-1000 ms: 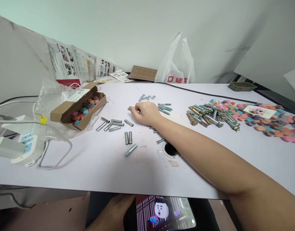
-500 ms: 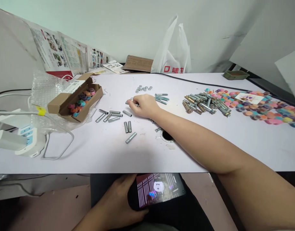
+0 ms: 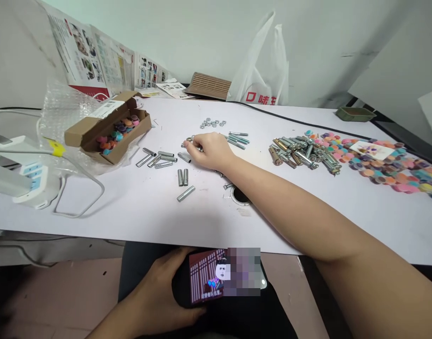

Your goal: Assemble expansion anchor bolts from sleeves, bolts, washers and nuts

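Note:
On my lap, below the table edge, my left hand is wrapped round a phone with a lit screen. My right hand rests on the white table, fingers curled down over small shiny metal parts; what the fingertips grip is hidden. Metal sleeves lie loose just left of that hand, and a pair of them nearer to me. Beyond the knuckles is a cluster of nuts. Long thin bolts lie to its right. A bolt lies beside the forearm.
A pile of expansion bolts lies right, beside many coloured discs. An open cardboard box of similar discs stands left, near a power strip and cables. The forearm partly covers a round table hole. A plastic bag stands behind.
The view has tilted and shifted slightly. My right hand stays over the small metal parts, with its fingers still curled. My left hand keeps hold of the phone, whose picture has changed.

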The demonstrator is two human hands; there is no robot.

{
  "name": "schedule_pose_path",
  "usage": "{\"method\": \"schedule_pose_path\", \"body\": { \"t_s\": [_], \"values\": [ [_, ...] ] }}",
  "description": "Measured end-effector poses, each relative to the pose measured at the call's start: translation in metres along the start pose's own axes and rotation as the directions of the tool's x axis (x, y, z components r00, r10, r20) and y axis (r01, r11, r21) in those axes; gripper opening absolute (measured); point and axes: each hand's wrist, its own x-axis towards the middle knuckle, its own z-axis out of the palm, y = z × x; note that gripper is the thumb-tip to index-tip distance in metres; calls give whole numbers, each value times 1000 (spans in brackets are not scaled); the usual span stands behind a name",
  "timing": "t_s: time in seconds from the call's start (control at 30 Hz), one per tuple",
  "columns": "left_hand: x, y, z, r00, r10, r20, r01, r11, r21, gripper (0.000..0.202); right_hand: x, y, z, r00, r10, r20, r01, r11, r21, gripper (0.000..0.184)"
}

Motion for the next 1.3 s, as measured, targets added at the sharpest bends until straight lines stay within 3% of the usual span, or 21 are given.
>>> {"method": "schedule_pose_path", "body": {
  "t_s": [0.33, 0.5, 0.73, 0.93, 1.03, 1.2, 1.3],
  "values": [
    [3, 2, 9, 999, 40, 35, -44, 994, 99, 104, 3, 1, -1, 1000, 15, 25, -15, 1000, 2, 46],
    [-2, 4, 24, 996, 60, 71, -77, 962, 261, 115, 0, -2, -2, 999, 19, 49, -17, 999, -32, 47],
    [9, 2, 42, 980, 102, 172, -176, 848, 500, 85, 1, -4, -2, 999, 17, 43, -15, 999, -50, 47],
    [-2, -11, 73, 960, 253, 118, -269, 728, 630, 71, -1, -5, -4, 997, 0, 78, -1, 1000, 13, 46],
    [-11, -18, 88, 942, 335, -1, -238, 669, 704, 51, -2, -6, -7, 996, -6, 85, 3, 999, 36, 45],
    [-18, -19, 90, 945, 325, 30, -237, 620, 748, 40, -3, -7, -9, 994, -10, 108, 3, 998, 64, 46],
    [-21, -15, 96, 967, 251, 35, -201, 674, 711, 51, -4, -7, -10, 993, -21, 112, 15, 999, 49, 45]
  ]
}}
